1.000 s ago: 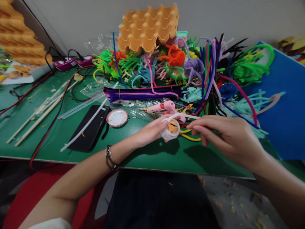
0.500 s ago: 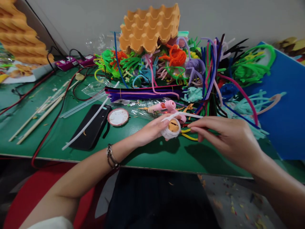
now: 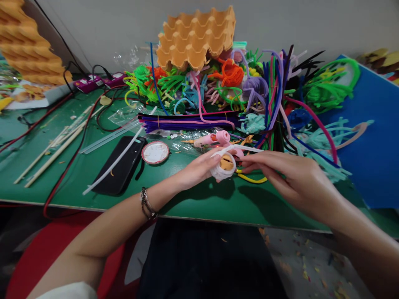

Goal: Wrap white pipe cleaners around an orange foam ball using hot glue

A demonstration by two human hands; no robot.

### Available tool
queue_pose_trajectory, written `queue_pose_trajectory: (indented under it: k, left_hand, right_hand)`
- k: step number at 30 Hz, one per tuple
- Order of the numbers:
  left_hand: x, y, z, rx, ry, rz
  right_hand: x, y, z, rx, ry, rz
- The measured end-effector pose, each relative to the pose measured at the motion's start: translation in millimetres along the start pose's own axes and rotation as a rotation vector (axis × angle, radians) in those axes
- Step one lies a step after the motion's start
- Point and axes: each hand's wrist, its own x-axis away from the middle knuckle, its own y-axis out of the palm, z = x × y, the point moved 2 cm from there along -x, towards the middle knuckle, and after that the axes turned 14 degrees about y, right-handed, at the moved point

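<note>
Between the fingers of my left hand point(image 3: 198, 169) is a small orange egg-carton cup point(image 3: 227, 162) with white pipe cleaner wound round its outside. A loose length of white pipe cleaner point(image 3: 248, 148) runs from the top of the cup towards my right hand point(image 3: 289, 176). My right fingers are closed in a pinch on that strand, close to the cup's right side; their exact grip is partly hidden. Just behind the cup lies a pink glue gun point(image 3: 210, 139). Yellow-handled pliers or scissors point(image 3: 252, 179), partly covered, lie below my right fingers.
Bundled purple pipe cleaners point(image 3: 187, 122) and a colourful heap topped by an orange egg carton point(image 3: 196, 37) fill the back. A black phone point(image 3: 120, 166), a round white lid point(image 3: 155, 153) and wooden sticks point(image 3: 59, 153) lie left. A blue board point(image 3: 368, 166) stands right.
My right hand has shifted slightly left, closer to the cup, its fingers still on the white strand. My left hand and the cup stay almost in place.
</note>
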Motion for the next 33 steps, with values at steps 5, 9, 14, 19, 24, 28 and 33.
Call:
queue_pose_trajectory:
  k: [5, 9, 14, 19, 24, 28, 33]
  left_hand:
    - [-1.0, 2.1, 2.1, 0.012, 0.037, -0.008]
    - [0.2, 1.0, 1.6, -0.007, 0.001, 0.001]
    - [1.5, -1.4, -0.4, -0.025, -0.019, 0.001]
    - [-0.6, 2.0, 4.1, -0.079, -0.040, -0.011]
    - [-0.6, 5.7, 6.6, -0.064, -0.045, -0.003]
    - [2.8, 2.1, -0.4, 0.027, -0.050, 0.060]
    - [4.4, -1.8, -4.7, 0.094, -0.023, 0.146]
  right_hand:
    - [1.7, 1.7, 1.2, -0.023, 0.022, -0.053]
    - [2.6, 6.4, 7.1, 0.021, -0.018, -0.122]
    - [0.8, 9.0, 11.2, 0.062, -0.076, -0.364]
    - [0.4, 6.9, 4.6, 0.031, -0.022, -0.206]
    - [9.0, 19.1, 1.0, -0.027, 0.138, -0.078]
    - [10.6, 33.2, -1.6, -0.123, 0.283, -0.044]
    - [12.2, 47.7, -6.4, -0.242, 0.451, 0.198]
